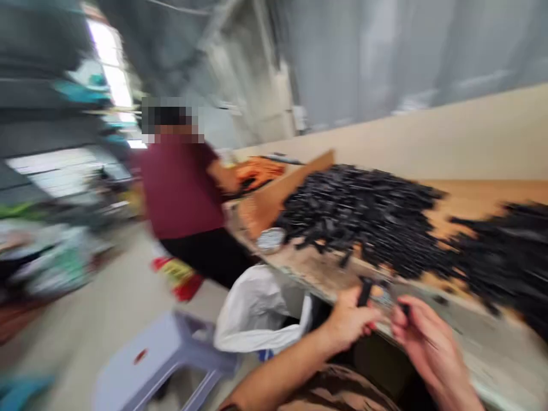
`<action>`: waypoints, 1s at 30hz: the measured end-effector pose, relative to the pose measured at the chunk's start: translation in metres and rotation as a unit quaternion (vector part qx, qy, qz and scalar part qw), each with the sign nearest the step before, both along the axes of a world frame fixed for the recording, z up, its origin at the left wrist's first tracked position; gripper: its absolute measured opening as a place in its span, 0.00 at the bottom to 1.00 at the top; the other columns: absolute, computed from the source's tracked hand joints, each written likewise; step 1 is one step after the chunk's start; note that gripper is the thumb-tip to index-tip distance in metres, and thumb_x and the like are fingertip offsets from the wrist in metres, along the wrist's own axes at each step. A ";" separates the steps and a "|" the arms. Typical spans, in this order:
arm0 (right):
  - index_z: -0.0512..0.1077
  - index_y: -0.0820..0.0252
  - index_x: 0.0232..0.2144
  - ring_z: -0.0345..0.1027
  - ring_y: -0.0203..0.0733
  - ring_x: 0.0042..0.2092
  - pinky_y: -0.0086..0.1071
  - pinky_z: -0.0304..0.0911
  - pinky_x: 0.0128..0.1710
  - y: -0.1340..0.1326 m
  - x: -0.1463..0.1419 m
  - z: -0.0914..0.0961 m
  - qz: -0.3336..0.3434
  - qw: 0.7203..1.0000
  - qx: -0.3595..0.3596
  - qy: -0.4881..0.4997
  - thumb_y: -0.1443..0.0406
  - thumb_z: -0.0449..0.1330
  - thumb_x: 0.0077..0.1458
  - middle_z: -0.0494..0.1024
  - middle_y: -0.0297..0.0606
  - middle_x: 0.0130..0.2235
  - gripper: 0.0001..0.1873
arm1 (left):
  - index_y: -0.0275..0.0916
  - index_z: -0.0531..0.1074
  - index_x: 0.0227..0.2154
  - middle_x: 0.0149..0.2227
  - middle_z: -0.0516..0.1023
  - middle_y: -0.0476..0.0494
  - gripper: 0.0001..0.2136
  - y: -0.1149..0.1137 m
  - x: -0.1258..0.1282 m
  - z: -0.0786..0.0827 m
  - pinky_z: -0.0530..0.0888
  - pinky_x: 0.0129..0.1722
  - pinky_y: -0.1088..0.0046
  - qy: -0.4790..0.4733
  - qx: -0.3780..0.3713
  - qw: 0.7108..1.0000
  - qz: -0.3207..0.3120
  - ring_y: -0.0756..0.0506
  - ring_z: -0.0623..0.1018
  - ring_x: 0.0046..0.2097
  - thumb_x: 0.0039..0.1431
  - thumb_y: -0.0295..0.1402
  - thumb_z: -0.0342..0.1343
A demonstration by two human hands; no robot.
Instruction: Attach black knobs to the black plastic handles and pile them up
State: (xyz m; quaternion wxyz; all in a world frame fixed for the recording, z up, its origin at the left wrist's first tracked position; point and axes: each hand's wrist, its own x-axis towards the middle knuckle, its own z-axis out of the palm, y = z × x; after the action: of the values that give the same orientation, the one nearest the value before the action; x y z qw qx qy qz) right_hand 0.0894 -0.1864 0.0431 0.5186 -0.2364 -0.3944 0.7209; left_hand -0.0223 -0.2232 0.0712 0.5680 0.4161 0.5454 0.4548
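Observation:
The picture is smeared by motion. My left hand (349, 319) is closed round a small black piece (365, 290) that sticks up from its fingers at the table's near edge. My right hand (423, 337) sits just to the right, its fingers pinched on a small dark bit (405, 309) that I cannot make out. Behind both hands a large heap of black pieces (363, 211) covers the wooden table (475, 197), and a second black heap (505, 257) lies at the right.
A person in a dark red shirt (182, 182) stands at the table's left end near orange items (261, 171). A small round tin (270, 240) sits by a wooden board (286, 188). A white sack (257, 311) and a grey plastic stool (158, 359) stand on the floor.

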 end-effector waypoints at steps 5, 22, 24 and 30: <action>0.71 0.60 0.30 0.61 0.32 0.17 0.23 0.56 0.13 -0.007 0.067 -0.015 -0.114 0.979 -0.113 0.123 0.58 0.64 0.45 0.68 0.30 0.18 0.12 | 0.36 0.70 0.43 0.20 0.62 0.56 0.18 0.049 0.045 -0.010 0.61 0.21 0.78 0.106 0.044 0.983 -0.143 0.55 0.62 0.20 0.45 0.29 0.52; 0.71 0.61 0.32 0.64 0.31 0.19 0.22 0.59 0.16 -0.002 0.112 -0.030 -0.281 0.945 -0.119 0.118 0.64 0.61 0.49 0.72 0.32 0.21 0.07 | 0.34 0.70 0.40 0.23 0.68 0.50 0.16 0.091 0.089 -0.034 0.63 0.25 0.76 0.037 0.032 0.953 -0.300 0.52 0.66 0.25 0.54 0.40 0.50; 0.71 0.61 0.33 0.64 0.31 0.20 0.22 0.59 0.16 -0.001 0.112 -0.031 -0.274 0.948 -0.120 0.113 0.64 0.61 0.49 0.72 0.32 0.21 0.08 | 0.33 0.69 0.39 0.22 0.67 0.50 0.19 0.094 0.082 -0.031 0.62 0.22 0.77 -0.042 -0.022 0.962 -0.270 0.53 0.65 0.23 0.55 0.45 0.48; 0.72 0.61 0.34 0.65 0.32 0.21 0.22 0.60 0.17 0.002 0.096 -0.034 -0.225 0.962 -0.119 0.097 0.64 0.61 0.50 0.72 0.33 0.23 0.08 | 0.36 0.65 0.31 0.18 0.67 0.52 0.11 0.099 0.058 -0.029 0.65 0.18 0.78 -0.195 -0.145 0.935 -0.259 0.51 0.70 0.21 0.46 0.35 0.58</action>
State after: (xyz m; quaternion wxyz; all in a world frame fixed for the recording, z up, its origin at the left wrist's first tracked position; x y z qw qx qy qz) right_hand 0.1852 -0.1840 0.0087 0.6716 -0.3077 -0.1903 0.6466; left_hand 0.0358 -0.1240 0.0426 0.8154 0.3591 0.3571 0.2805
